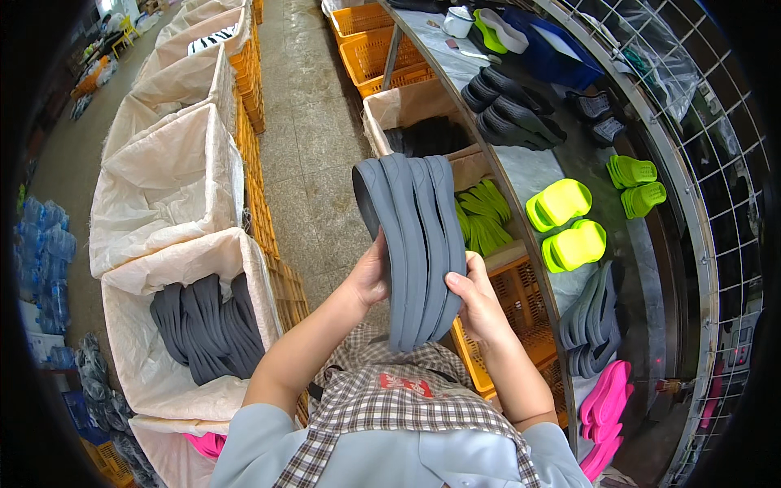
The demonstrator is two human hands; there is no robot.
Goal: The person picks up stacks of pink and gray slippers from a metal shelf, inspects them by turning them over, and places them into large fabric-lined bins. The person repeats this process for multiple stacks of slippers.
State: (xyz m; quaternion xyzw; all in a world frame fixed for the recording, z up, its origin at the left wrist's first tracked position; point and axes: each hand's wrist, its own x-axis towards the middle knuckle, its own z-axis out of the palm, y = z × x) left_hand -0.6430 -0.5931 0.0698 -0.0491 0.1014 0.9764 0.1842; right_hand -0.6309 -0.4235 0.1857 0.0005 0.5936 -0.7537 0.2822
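Observation:
Between my two hands is an upright stack of several dark grey shoe soles (419, 252), pressed face to face in front of my chest. My left hand (373, 272) grips the stack's left side, its fingers partly hidden behind the outer sole. On the other side my right hand (478, 299) has its thumb against the edge of the rightmost sole. More grey soles (207, 325) like these lie heaped in a cloth-lined bin (130, 382) to my left. Another few grey soles (592, 317) rest on the metal table at my right.
Cloth-lined bins (163, 179) over orange crates run along the left. The table (508, 175) on the right bears black soles (512, 110), lime slippers (561, 224) and pink soles (604, 415). Below its edge are lime soles (482, 215) in a bin. Wire mesh (732, 195) curves along the far right.

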